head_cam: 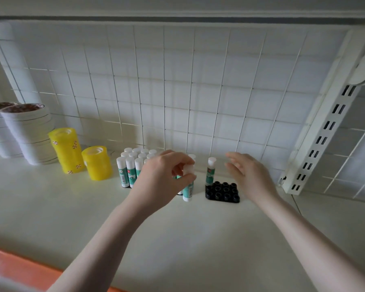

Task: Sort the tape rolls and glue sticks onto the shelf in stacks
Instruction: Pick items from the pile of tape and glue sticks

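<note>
My left hand pinches the white cap of a green-labelled glue stick that stands upright on the white shelf. Behind that hand, several glue sticks stand packed together in a black holder. A second black holder to the right has one glue stick standing in its back left socket. My right hand hovers open just right of that stick, touching nothing. Two stacks of yellow tape rolls stand to the left.
Two tall stacks of white tape rolls stand at the far left. A white wire grid backs the shelf. A slotted white upright rises at the right. An orange edge runs along the front.
</note>
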A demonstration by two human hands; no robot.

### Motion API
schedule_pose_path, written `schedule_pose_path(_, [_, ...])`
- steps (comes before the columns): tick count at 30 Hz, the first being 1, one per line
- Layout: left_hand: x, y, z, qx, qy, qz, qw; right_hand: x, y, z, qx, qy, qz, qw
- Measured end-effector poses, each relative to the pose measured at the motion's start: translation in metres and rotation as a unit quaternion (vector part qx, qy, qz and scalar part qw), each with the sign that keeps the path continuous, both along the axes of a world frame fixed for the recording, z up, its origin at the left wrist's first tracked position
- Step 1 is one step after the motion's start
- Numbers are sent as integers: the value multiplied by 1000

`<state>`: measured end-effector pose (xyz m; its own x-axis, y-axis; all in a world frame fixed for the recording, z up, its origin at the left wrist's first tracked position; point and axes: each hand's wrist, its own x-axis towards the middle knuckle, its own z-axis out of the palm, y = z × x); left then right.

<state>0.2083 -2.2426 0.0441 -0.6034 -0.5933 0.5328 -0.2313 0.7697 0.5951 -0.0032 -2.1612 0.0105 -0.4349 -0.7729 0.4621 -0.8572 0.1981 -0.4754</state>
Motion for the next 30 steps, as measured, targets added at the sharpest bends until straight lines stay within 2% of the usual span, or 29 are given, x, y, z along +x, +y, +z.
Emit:
schedule_pose_path(4, [-26, 1, 15, -27, -24, -26, 999, -19, 34, -5, 70, 55, -50, 995])
schedule_pose_path(8, [-55, -3, 21, -29, -56, -38, 997, -30, 62, -16, 121, 61, -82, 987])
schedule_pose_path(12, [-82, -9, 19, -36, -89, -38, 995, -36, 73, -24, 128, 59, -105, 984])
schedule_pose_path(21, [-122, -20, -4, -48, -130, -1, 990, -47, 83, -31, 122, -15, -111, 986])
schedule_pose_path(30, [-133, -28, -13, -13, -154, 26, 988, -50, 81, -29, 138, -5, -103, 985])
